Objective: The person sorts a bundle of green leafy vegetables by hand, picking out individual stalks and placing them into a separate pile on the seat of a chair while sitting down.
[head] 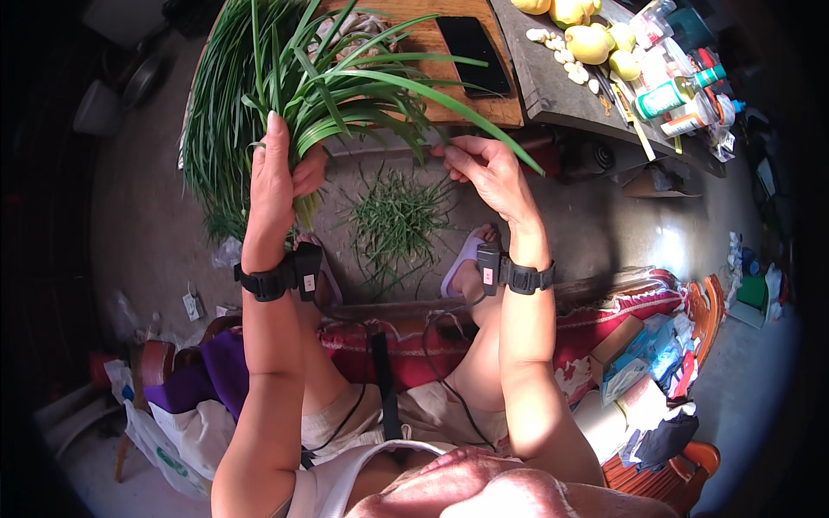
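Observation:
My left hand [278,162] is closed around a bunch of long green leaves, likely garlic chives [324,97], with its thumb up and the pale stem ends showing below the fist. The leaves fan out to the right over the wooden table [414,116]. My right hand [482,168] is at the drooping leaf tips, thumb and forefinger together; whether a leaf is pinched between them is too small to tell. A large heap of the same greens [220,110] hangs over the table's left side. On the floor between my feet lies a pile of leaf scraps [398,226].
A black smartphone [473,55] lies on the table. The grey board [550,87] at right holds yellow fruit [588,44], garlic cloves [573,68], bottles [667,97] and pens. Behind my legs is a bench with a red cover [395,349], with bags and cloths at both ends.

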A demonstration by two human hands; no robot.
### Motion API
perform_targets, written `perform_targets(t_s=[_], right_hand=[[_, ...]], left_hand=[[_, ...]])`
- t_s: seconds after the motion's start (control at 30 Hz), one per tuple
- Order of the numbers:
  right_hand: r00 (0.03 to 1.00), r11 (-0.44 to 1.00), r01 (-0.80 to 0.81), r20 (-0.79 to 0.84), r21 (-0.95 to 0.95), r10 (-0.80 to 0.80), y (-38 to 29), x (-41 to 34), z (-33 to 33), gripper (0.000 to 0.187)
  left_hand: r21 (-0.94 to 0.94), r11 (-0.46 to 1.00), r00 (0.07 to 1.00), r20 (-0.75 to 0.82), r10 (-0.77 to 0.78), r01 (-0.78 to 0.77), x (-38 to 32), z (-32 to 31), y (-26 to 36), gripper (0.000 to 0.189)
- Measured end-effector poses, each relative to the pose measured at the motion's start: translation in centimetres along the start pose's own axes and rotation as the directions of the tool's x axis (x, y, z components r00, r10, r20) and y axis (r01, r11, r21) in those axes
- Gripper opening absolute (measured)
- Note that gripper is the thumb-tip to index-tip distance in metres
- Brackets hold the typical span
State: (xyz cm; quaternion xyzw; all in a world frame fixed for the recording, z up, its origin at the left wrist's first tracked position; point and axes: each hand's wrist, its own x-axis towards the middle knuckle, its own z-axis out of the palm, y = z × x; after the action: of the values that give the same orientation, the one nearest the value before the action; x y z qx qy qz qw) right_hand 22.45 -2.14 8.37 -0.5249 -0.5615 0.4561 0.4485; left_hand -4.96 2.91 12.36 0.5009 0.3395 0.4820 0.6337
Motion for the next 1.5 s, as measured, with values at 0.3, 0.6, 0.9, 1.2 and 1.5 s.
perform_targets(t_s=[0.3, 0.6, 0.9, 1.2, 1.5], right_hand=[[0.994, 0.991, -0.088, -0.053, 0.102, 0.093, 0.1, -0.5, -2.6, 0.024], [0.892, 0.824, 0.112, -0.421, 0.556, 0.163, 1.7, -0.2, -4.8, 0.015], [0.991, 0.838, 0.063, 0.132, -0.542, 0.011, 0.6, -1.9, -0.8, 0.038], [0.919, 0.970, -0.124, 0.394, 0.210, 0.032, -3.2, -1.8, 3.1, 0.048], [0.976, 0.706, 0.061, -0.189, 0.705, 0.104, -4.0, -1.0, 3.2, 0.031]], left_hand=[[0.000, 1.000, 0.999, 0.025, 0.022, -0.022, -0.1, -0.3, 0.0, 0.046], [0.012, 0.999, 0.996, 0.085, 0.037, -0.038, -0.3, -0.6, 0.2, 0.042], [0.271, 0.962, 0.998, -0.054, -0.024, 0.038, -0.8, 3.1, -0.4, 0.035], [0.816, 0.498, 0.950, 0.193, 0.245, -0.294, -2.1, 6.1, -2.9, 0.030], [0.784, 0.427, 0.892, 0.383, 0.238, -0.451, -4.3, 9.7, -6.1, 0.039]])
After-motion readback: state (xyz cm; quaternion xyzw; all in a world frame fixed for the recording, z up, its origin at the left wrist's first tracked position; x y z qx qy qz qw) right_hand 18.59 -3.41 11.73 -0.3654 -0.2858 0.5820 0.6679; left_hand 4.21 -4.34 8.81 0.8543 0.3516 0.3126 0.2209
